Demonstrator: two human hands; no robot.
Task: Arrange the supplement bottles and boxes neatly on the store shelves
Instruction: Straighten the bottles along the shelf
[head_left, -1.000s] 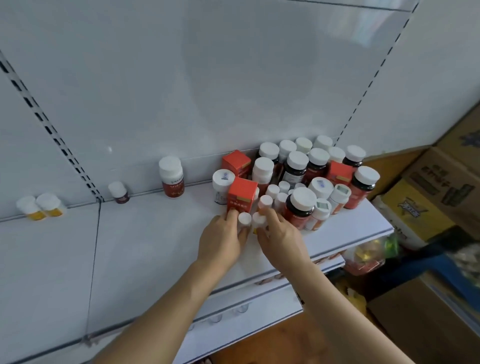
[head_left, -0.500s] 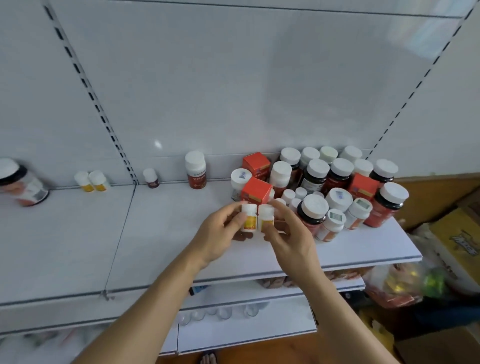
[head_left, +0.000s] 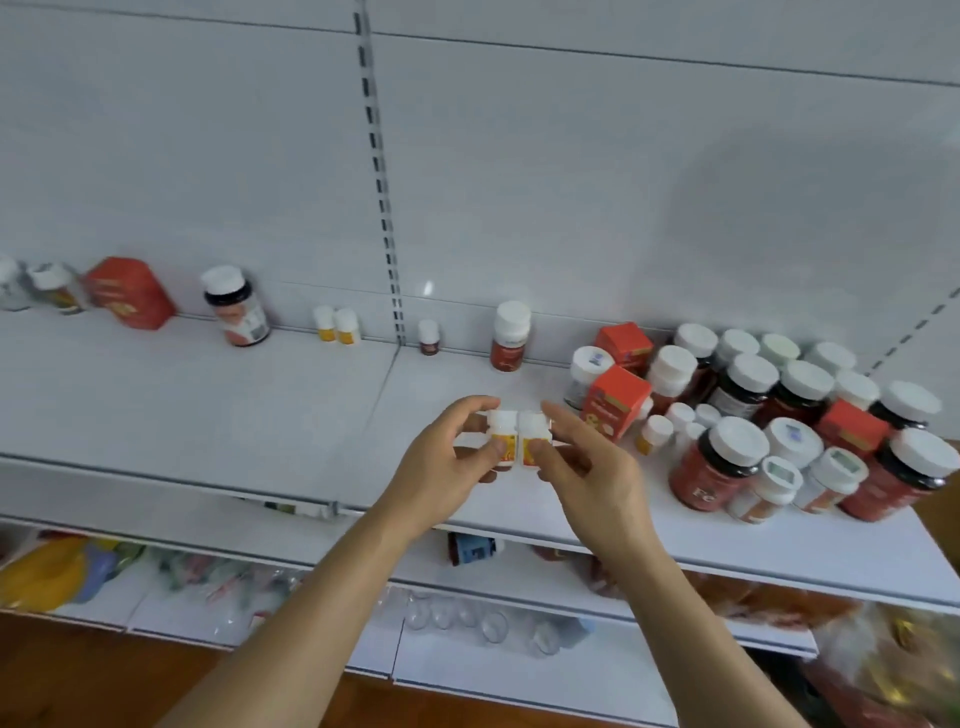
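Above shelf (head_left: 208, 405): each hand's grip pinches one small bottle.

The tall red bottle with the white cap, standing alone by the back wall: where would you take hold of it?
Grip the red bottle round its straight body, just under the cap, fingers on left and right. Come from the front: it stands upright against the back wall with open shelf before it and on both sides, so nothing blocks that reach.

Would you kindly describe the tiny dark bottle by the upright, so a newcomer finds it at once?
Follow the slotted upright down to the white shelf. Just right of its foot stands the tiny dark bottle, alone against the back wall. It is far shorter than the red-brown bottle to its right.
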